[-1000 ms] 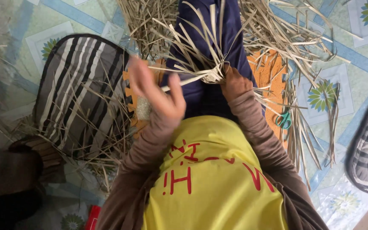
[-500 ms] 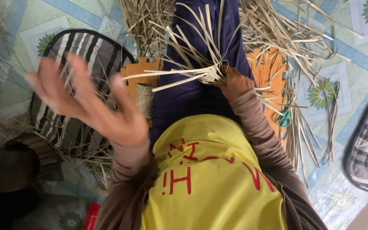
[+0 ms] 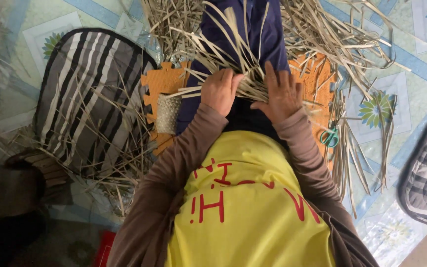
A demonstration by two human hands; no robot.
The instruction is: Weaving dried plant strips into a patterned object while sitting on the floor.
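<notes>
Dried, pale straw-coloured leaf strips (image 3: 322,34) lie heaped across the top of the frame, spilling over a tiled floor (image 3: 411,69) patterned with blue bands and flower motifs, and they thin out into loose strands over a grey-and-black striped cushion (image 3: 85,84) at the upper left. An orange foam mat (image 3: 166,81) with toothed edges shows on both sides of the person's dark blue lap, centre top. On that lap sits the woven start (image 3: 250,89), a small knot of interlaced strips whose free ends fan upward and outward. The left hand (image 3: 219,91) is curled with fingers closed over the left side of the weave, pinning several strips that stick out toward the mat. The right hand (image 3: 281,94) lies flatter, fingers spread and pressed down on the right side of the weave, thumb pointing inward toward the centre. The step in hand looks like holding the crossing flat and tight while the strands are sorted. The next move would likely call for one hand to keep pressure on the centre while the other lifts a single free strip and threads it over and under its neighbours without loosening the rest. A small woven cylinder (image 3: 167,113) rests on the mat just left of the lap, and green-handled scissors (image 3: 329,137) lie at centre right among the strips.
</notes>
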